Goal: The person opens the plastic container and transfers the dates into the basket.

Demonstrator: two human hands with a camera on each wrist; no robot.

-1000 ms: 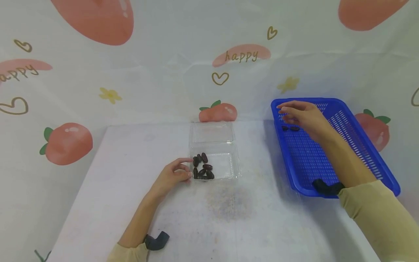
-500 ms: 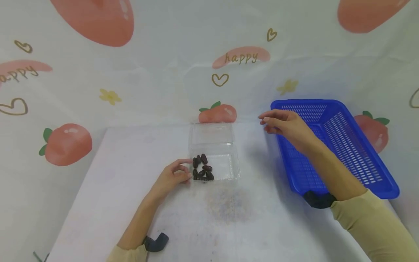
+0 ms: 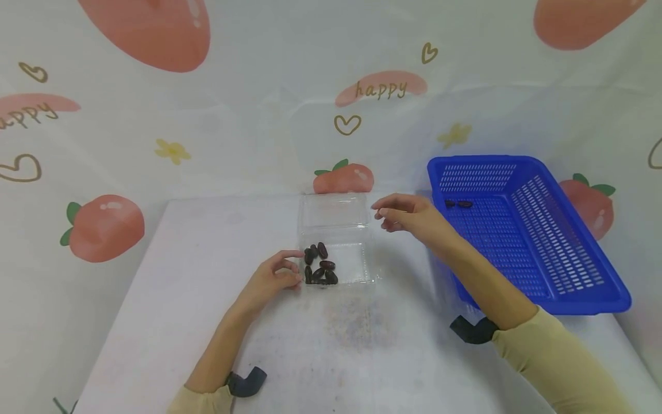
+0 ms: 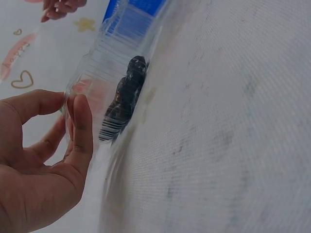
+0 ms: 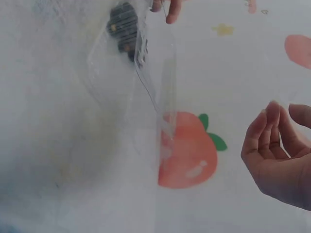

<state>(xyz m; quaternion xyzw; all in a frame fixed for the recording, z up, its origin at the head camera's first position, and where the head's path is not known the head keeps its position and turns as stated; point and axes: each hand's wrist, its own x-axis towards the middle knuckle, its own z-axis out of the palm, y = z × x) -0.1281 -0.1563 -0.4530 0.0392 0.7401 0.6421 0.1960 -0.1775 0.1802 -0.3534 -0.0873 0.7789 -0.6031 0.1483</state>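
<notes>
On the tabletop point(image 3: 222, 230), toward the back: clear box point(image 3: 351, 259), lid point(image 3: 333, 210) flipped open against the printed backdrop point(image 3: 258, 86). Holds a clump of dark date-like fruits point(image 3: 327, 265), all in left half, several touching. Well apart on the right: blue basket point(image 3: 517, 247), with two more fruits point(image 3: 465, 204) near far-left corner. Could be others behind the right forearm point(image 3: 486, 282), which covers part of the near-left side.

Hands: left hand point(image 3: 268, 280) narrow, bent finger and thumb on left rim of box, holding it. Right hand point(image 3: 414, 217) just right of lid, between box and basket, fingers loosely curved, gap to thumb, nothing seen in it.

Progress, judging by layout: partway. Done: lid open, most visible fruits in box. Left: pair in basket not yet in box, lid not closed.
</notes>
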